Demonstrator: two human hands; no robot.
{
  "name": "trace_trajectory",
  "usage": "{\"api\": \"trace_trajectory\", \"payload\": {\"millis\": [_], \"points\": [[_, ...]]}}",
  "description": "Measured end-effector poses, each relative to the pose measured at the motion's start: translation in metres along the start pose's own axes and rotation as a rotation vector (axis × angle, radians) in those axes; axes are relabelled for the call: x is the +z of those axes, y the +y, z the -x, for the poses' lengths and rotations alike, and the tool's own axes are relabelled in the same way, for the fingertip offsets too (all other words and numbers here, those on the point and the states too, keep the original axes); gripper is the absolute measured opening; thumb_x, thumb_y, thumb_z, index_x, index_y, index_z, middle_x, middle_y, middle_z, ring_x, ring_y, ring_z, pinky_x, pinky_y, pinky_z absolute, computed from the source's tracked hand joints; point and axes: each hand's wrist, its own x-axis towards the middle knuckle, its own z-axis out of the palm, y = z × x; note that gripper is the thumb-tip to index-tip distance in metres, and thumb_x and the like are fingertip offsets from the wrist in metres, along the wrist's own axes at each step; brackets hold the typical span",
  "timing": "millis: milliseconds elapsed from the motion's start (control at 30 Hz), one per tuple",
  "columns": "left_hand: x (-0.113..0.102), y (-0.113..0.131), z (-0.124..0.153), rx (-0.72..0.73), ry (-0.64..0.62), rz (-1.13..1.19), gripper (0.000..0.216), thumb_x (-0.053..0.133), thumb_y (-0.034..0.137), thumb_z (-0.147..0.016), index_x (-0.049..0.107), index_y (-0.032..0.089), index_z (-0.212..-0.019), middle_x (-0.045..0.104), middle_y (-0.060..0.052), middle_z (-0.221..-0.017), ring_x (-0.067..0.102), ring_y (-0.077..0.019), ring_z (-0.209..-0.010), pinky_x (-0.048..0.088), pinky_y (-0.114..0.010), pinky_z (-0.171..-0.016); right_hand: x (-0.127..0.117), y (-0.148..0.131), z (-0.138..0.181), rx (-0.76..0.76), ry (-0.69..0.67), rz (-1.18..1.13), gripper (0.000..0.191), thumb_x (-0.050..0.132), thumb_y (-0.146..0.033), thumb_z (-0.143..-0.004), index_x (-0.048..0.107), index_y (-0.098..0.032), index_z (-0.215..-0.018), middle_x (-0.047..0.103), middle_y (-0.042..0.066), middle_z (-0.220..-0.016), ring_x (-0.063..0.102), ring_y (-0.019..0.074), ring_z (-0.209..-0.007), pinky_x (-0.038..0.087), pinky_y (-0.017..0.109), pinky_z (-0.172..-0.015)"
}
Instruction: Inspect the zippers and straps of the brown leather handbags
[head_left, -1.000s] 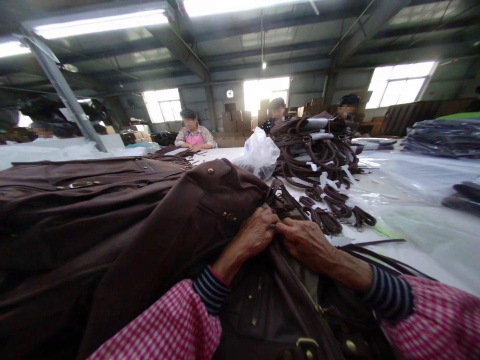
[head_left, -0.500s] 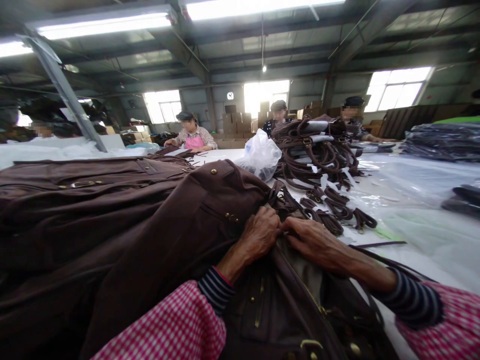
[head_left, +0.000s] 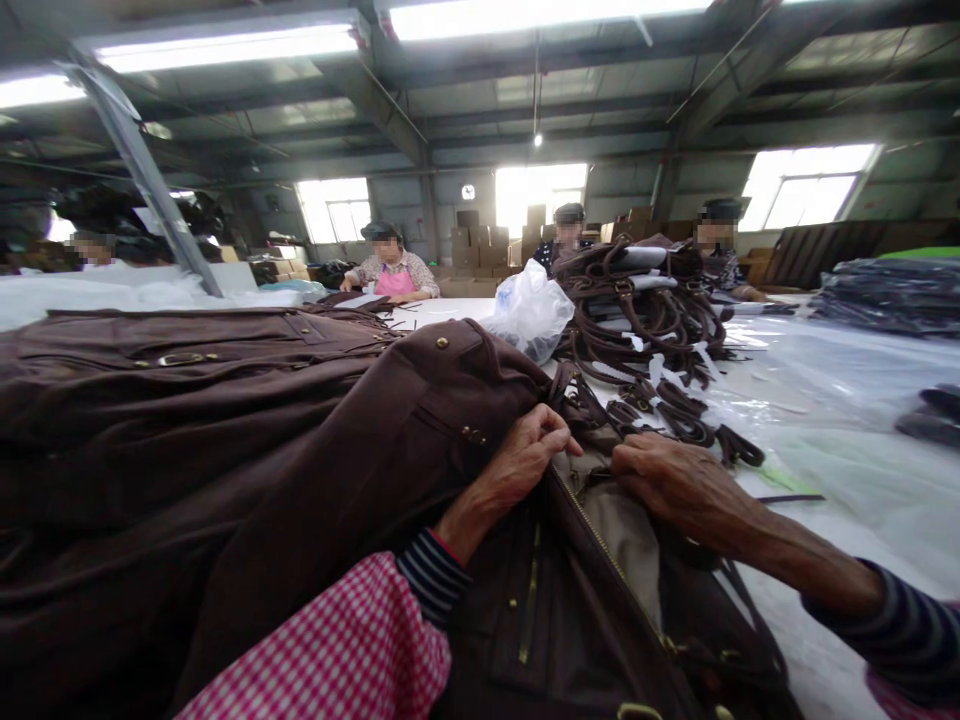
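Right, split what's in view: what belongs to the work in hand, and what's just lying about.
Belongs, it seems: open brown bag at the left hand and right hand; its zip; its pale lining.

Likely just lying about: crumpled white plastic bag; pile of brown straps; dark shiny stack.

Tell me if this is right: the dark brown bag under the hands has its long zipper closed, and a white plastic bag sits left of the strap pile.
Not quite: in the head view, the long zipper of the dark brown bag is open, pale lining showing beside it. The white plastic bag does sit left of the strap pile.
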Motion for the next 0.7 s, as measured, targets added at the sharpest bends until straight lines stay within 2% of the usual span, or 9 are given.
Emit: {"api": "trace_trajectory", "payload": {"millis": [100, 233, 367, 467, 567, 700], "points": [[0.002, -0.002, -0.001, 0.036, -0.012, 0.017, 0.014, 0.050, 0.023, -0.092, 0.057, 0.017, -0.081, 0.059, 0.000, -0.079, 0.053, -0.0134, -0.077, 0.043, -0.024, -0.076, 0.004, 0.010, 0.004, -0.007, 0.018, -0.037, 0.017, 0.047, -0.010, -0.092, 0.056, -0.021, -0.083, 0.058, 0.003, -0.083, 0.054, 0.0203, -0.082, 0.036, 0.031, -0.070], [0.007, -0.009, -0.002, 0.037, -0.006, -0.018, 0.007, 0.052, 0.020, -0.090, 0.054, 0.018, -0.083, 0.053, 0.002, -0.075, 0.050, -0.0129, -0.071, 0.040, -0.023, -0.068, 0.008, 0.015, 0.002, -0.011, 0.038, -0.205, 0.014, 0.047, -0.016, -0.097, 0.053, -0.021, -0.086, 0.056, 0.003, -0.088, 0.053, 0.0206, -0.087, 0.040, 0.032, -0.076], [0.013, -0.014, 0.000, 0.066, 0.035, -0.275, 0.006, 0.056, 0.022, -0.092, 0.059, 0.018, -0.087, 0.060, 0.001, -0.083, 0.056, -0.0156, -0.081, 0.041, -0.027, -0.075, 0.003, 0.015, 0.005, -0.071, 0.006, -0.233, 0.016, 0.045, -0.017, -0.101, 0.050, -0.021, -0.086, 0.055, 0.003, -0.089, 0.051, 0.0209, -0.087, 0.040, 0.033, -0.077], [0.015, -0.014, 0.003, 0.086, 0.042, -0.469, 0.006, 0.062, 0.023, -0.091, 0.066, 0.020, -0.088, 0.065, -0.001, -0.090, 0.059, -0.0189, -0.091, 0.041, -0.030, -0.083, 0.003, 0.014, 0.013, -0.152, -0.049, -0.100, 0.018, 0.044, -0.013, -0.099, 0.052, -0.020, -0.085, 0.057, 0.006, -0.092, 0.049, 0.0233, -0.087, 0.040, 0.036, -0.078], [0.016, -0.014, 0.003, 0.083, 0.028, -0.490, 0.004, 0.067, 0.022, -0.087, 0.071, 0.020, -0.086, 0.068, -0.002, -0.089, 0.061, -0.0201, -0.092, 0.042, -0.030, -0.082, 0.006, 0.009, 0.017, -0.180, -0.041, 0.044, 0.018, 0.046, -0.010, -0.096, 0.055, -0.020, -0.085, 0.058, 0.008, -0.096, 0.047, 0.0255, -0.087, 0.039, 0.039, -0.078], [0.014, -0.015, 0.001, 0.084, 0.024, -0.386, 0.005, 0.071, 0.020, -0.083, 0.075, 0.020, -0.084, 0.072, -0.001, -0.089, 0.064, -0.0193, -0.089, 0.045, -0.028, -0.080, 0.007, -0.003, 0.008, -0.193, -0.018, -0.056, 0.016, 0.042, -0.013, -0.099, 0.053, -0.020, -0.088, 0.058, 0.006, -0.090, 0.050, 0.0227, -0.085, 0.039, 0.035, -0.077]]}}
